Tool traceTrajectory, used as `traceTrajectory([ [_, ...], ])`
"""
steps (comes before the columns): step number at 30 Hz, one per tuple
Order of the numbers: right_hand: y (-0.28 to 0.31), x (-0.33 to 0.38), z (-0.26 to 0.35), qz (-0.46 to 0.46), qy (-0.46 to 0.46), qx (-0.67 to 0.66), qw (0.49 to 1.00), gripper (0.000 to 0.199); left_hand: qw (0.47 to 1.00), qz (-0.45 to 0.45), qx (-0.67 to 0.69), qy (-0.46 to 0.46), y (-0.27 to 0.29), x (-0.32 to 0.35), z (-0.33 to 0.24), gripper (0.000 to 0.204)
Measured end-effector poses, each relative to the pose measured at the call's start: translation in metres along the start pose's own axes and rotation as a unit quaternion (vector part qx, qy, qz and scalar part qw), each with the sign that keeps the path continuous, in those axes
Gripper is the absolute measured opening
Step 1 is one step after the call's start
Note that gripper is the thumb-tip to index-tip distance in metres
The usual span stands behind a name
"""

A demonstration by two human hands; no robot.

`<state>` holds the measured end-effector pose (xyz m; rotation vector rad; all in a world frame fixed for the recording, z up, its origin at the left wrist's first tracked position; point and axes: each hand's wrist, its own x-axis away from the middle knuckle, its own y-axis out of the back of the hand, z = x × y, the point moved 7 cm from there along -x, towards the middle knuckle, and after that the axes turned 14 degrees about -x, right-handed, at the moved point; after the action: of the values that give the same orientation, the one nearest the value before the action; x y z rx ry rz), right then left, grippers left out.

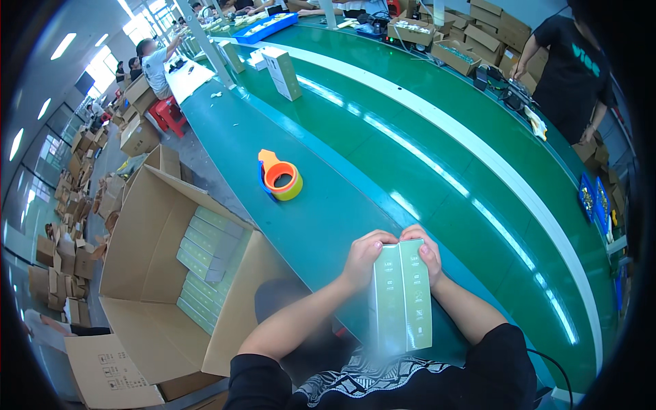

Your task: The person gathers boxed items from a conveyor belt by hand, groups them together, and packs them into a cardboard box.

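Two slim pale-green cartons (415, 301) stand side by side in front of my chest, long edges together. My left hand (365, 258) is closed round their upper left side, and my right hand (428, 256) grips the upper right side. Both thumbs lie near the top edge, with some fingers hidden behind the cartons. Ahead and to the left, an orange tape dispenser (270, 158) with a roll of yellow tape (292, 188) lies on the green bench (232, 137). A large open cardboard box (140, 239) at my left holds rows of similar pale-green cartons (201, 294).
Beyond the bench runs a green conveyor (410, 150) with a white rail. A white-and-green box (281, 74) stands farther along. A person in black (570, 68) works at the far right. Stacked cardboard boxes (85, 184) and a red stool (167, 116) are at the left.
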<state>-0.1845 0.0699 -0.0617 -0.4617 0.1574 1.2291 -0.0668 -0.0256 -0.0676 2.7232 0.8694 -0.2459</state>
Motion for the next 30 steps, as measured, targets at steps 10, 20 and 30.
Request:
traceTrajectory([
  [10,0.011,0.006,-0.003,0.004,-0.005,-0.022,1.0,0.055,1.0,0.012,-0.012,-0.011,-0.009,-0.007,0.002,0.062],
  [20,0.003,-0.002,-0.022,-0.021,0.026,-0.136,0.99,0.046,0.987,-0.006,0.154,0.039,0.002,-0.002,0.055,0.058],
  [30,0.005,-0.009,-0.04,-0.073,0.032,-0.117,0.99,0.039,0.929,0.012,0.308,0.206,0.013,-0.007,0.088,0.057],
])
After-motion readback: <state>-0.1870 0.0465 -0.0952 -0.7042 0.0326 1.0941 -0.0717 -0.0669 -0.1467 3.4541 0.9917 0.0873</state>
